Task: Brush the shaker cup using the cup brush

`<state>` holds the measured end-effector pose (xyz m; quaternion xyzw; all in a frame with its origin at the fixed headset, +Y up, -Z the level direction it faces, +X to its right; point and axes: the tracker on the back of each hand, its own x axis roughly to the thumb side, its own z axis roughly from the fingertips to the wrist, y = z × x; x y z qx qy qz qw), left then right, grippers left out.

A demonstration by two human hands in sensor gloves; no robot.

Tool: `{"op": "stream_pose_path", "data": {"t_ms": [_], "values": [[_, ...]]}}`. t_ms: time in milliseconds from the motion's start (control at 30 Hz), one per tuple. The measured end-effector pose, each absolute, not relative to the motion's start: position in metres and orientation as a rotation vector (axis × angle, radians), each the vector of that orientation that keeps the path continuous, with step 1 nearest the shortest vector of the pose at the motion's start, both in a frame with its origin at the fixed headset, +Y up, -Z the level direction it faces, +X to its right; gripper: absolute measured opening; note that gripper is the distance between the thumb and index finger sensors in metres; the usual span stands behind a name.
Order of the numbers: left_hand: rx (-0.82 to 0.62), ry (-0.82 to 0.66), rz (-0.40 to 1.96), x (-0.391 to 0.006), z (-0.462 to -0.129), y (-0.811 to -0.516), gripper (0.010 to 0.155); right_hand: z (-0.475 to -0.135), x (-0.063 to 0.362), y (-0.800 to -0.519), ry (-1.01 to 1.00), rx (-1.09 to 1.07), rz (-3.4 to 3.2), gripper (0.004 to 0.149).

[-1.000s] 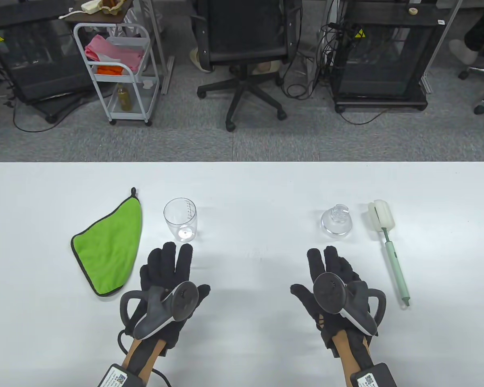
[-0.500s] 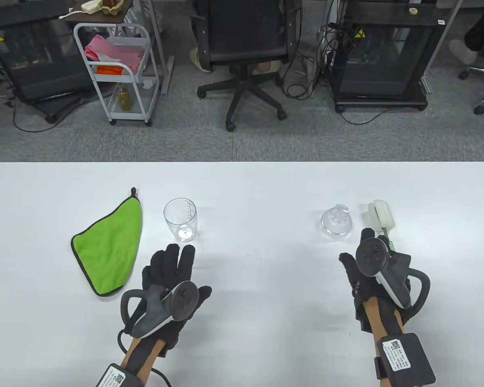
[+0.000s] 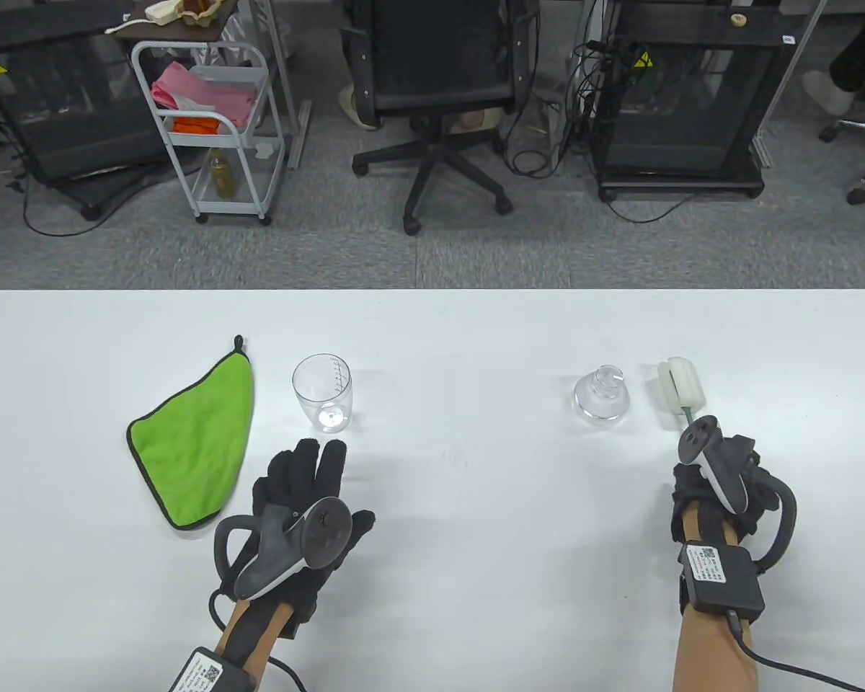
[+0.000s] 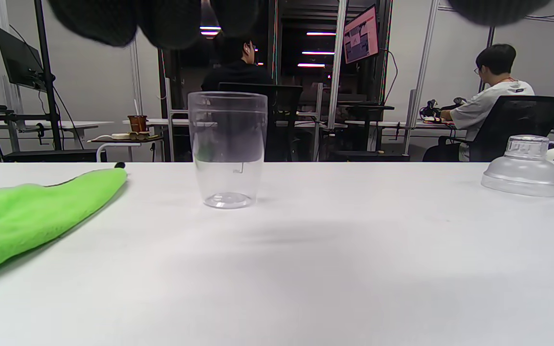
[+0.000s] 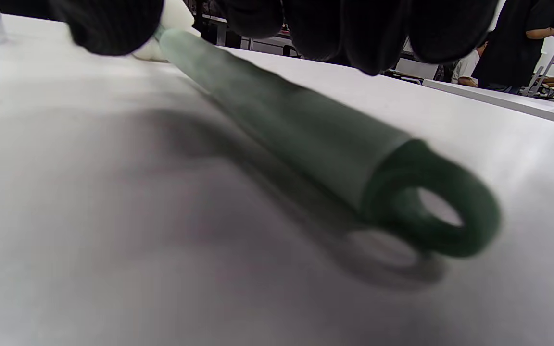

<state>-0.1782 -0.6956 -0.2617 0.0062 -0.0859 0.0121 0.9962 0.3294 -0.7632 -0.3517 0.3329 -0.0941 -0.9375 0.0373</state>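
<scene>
My right hand (image 3: 721, 483) curls over the cup brush's (image 3: 681, 395) pale green handle on the table's right, white sponge head pointing away, whether gripping I cannot tell, while my left hand (image 3: 303, 497) lies flat, fingers spread, before the clear upright shaker cup (image 3: 323, 393).

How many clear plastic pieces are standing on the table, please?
2: the shaker cup upright beside the green cloth, and its domed lid just left of the cup brush.

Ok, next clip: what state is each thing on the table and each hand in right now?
shaker cup: upright, open, looks empty, untouched.
lid: off the cup, standing apart on the table.
cup brush: lying flat, handle under the right hand.
green cloth: lying flat, untouched.
left hand: flat, fingers extended, near the cup, holding nothing.
right hand: over the brush handle; grip not confirmed.
</scene>
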Motion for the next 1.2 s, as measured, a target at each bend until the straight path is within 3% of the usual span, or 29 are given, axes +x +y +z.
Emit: {"op": "stream_pose_path", "data": {"t_ms": [333,567,933,1067,1200], "values": [[-0.025,-0.168,0.013,-0.177,-0.267,-0.7,0.091,-0.364,0.324,-0.772,-0.281,1.011,-2.768,0.055],[-0.021,-0.167,0.013,-0.176,-0.267,-0.7,0.091,-0.353,0.328,-0.762,-0.25,1.117,-2.863,0.057],[0.007,-0.169,0.043,-0.174,-0.259,-0.693,0.091,-0.322,0.292,-0.668,0.252,0.944,-3.095,0.059],[0.021,-0.174,0.06,-0.173,-0.256,-0.689,0.091,-0.311,0.256,-0.64,0.402,0.763,-3.151,0.059],[0.034,-0.169,0.07,-0.175,-0.254,-0.686,0.091,-0.303,0.217,-0.629,0.488,0.544,-3.223,0.06]]}}
